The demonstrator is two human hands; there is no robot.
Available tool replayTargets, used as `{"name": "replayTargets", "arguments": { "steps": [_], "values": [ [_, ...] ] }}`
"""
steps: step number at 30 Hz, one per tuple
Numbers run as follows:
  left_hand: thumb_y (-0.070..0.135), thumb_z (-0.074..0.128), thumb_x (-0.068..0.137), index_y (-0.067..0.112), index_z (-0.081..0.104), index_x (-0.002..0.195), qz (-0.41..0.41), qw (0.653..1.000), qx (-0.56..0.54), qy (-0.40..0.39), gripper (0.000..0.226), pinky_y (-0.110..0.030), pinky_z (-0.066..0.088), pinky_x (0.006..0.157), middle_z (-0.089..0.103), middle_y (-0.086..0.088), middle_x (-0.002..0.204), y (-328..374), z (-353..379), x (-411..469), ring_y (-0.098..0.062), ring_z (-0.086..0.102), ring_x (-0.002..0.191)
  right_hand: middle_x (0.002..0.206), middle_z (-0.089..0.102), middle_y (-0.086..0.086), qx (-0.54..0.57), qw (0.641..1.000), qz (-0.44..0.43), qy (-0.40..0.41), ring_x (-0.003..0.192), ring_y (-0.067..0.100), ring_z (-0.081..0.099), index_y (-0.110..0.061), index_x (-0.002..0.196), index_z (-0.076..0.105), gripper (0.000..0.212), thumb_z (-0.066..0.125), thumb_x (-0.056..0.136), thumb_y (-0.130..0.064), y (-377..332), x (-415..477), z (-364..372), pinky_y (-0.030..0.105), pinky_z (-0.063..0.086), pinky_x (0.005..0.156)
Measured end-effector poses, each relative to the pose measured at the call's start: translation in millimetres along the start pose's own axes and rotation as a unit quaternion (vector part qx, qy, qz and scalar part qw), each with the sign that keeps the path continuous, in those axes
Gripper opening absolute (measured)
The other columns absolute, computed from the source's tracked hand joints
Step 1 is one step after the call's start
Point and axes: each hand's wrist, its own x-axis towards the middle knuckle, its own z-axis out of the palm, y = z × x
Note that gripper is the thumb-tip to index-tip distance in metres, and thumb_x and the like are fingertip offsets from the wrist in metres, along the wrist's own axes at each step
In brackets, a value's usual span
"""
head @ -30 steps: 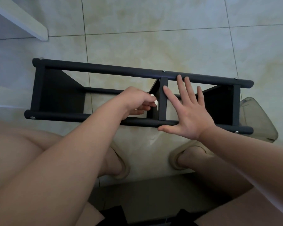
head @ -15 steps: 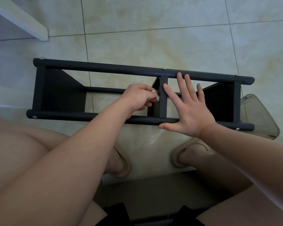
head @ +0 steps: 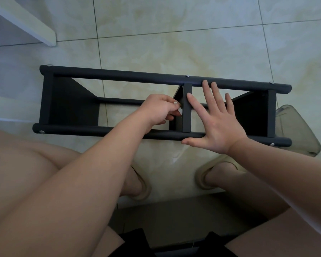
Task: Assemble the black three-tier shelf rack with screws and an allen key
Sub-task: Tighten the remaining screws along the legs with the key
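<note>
The black rack (head: pixel 119 76) lies on its side on the tiled floor, with silver screw heads (head: pixel 187 75) showing on its poles. My left hand (head: pixel 156 110) reaches between the two upper poles. Its curled fingers pinch a small silvery piece that looks like the allen key (head: pixel 176 104), held against the left face of the middle shelf panel (head: pixel 187 115). My right hand (head: pixel 219 125) lies flat with spread fingers across both upper poles, just right of that panel. The thumb rests on the near pole and the fingertips reach the far pole.
A white furniture leg (head: pixel 35 25) stands at the top left. A translucent container (head: pixel 296 130) sits against the rack's right end. My two slippered feet (head: pixel 141 188) (head: pixel 211 173) are planted just in front of the rack.
My left hand has risen a little from the near pole toward the middle of the shelf panel, still pinching the small piece. My right hand has stayed flat in place.
</note>
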Motion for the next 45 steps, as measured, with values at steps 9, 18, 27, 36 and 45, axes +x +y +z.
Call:
{"name": "replayTargets", "arguments": {
  "steps": [9, 18, 27, 36, 45],
  "values": [
    [0.026, 0.065, 0.094, 0.023, 0.067, 0.094, -0.012, 1.000, 0.010, -0.005, 0.004, -0.032, 0.047, 0.079, 0.076, 0.007, 0.078, -0.8, -0.8, -1.1, -0.011, 0.066, 0.078, 0.169, -0.013, 0.014, 0.004, 1.000, -0.003, 0.002, 0.156, 0.035, -0.013, -0.031, 0.163, 0.004, 0.115, 0.032, 0.073, -0.096, -0.2, -0.2, -1.3, 0.068, 0.006, 0.120],
    [0.026, 0.065, 0.094, 0.023, 0.067, 0.094, -0.009, 1.000, 0.013, -0.011, 0.004, -0.031, 0.046, 0.077, 0.075, 0.007, 0.080, 1.7, 0.5, -3.1, -0.011, 0.066, 0.079, 0.170, -0.010, 0.015, 0.010, 1.000, -0.004, 0.011, 0.156, 0.037, -0.010, -0.030, 0.163, 0.007, 0.115, 0.034, 0.073, -0.096, -0.2, -0.5, -0.6, 0.069, 0.009, 0.120],
    [0.021, 0.060, 0.097, 0.016, 0.066, 0.101, -0.056, 0.998, 0.025, -0.026, 0.009, -0.033, 0.049, 0.090, 0.075, 0.004, 0.082, 5.0, 2.2, -4.3, -0.011, 0.069, 0.080, 0.170, -0.010, 0.014, 0.016, 1.000, -0.004, 0.013, 0.156, 0.036, -0.011, -0.031, 0.163, 0.007, 0.115, 0.036, 0.072, -0.096, 0.7, -0.2, 0.8, 0.069, 0.012, 0.120],
    [0.018, 0.053, 0.100, 0.017, 0.063, 0.098, -0.075, 0.995, 0.046, -0.050, 0.011, -0.030, 0.047, 0.080, 0.075, 0.006, 0.081, 5.9, -0.8, -4.1, -0.010, 0.068, 0.086, 0.169, -0.011, 0.014, 0.014, 1.000, -0.006, 0.014, 0.156, 0.037, -0.010, -0.031, 0.163, 0.005, 0.114, 0.034, 0.073, -0.096, 1.0, -0.4, 0.8, 0.069, 0.013, 0.120],
    [0.015, 0.050, 0.101, 0.022, 0.060, 0.086, -0.060, 0.990, 0.116, -0.061, 0.019, -0.032, 0.046, 0.086, 0.074, 0.008, 0.083, 7.6, -6.4, -5.9, -0.008, 0.063, 0.088, 0.169, -0.011, 0.016, 0.012, 1.000, -0.008, 0.010, 0.156, 0.038, -0.011, -0.029, 0.163, 0.006, 0.114, 0.034, 0.074, -0.095, 0.6, -0.4, -0.8, 0.069, 0.013, 0.120]
  ]
}}
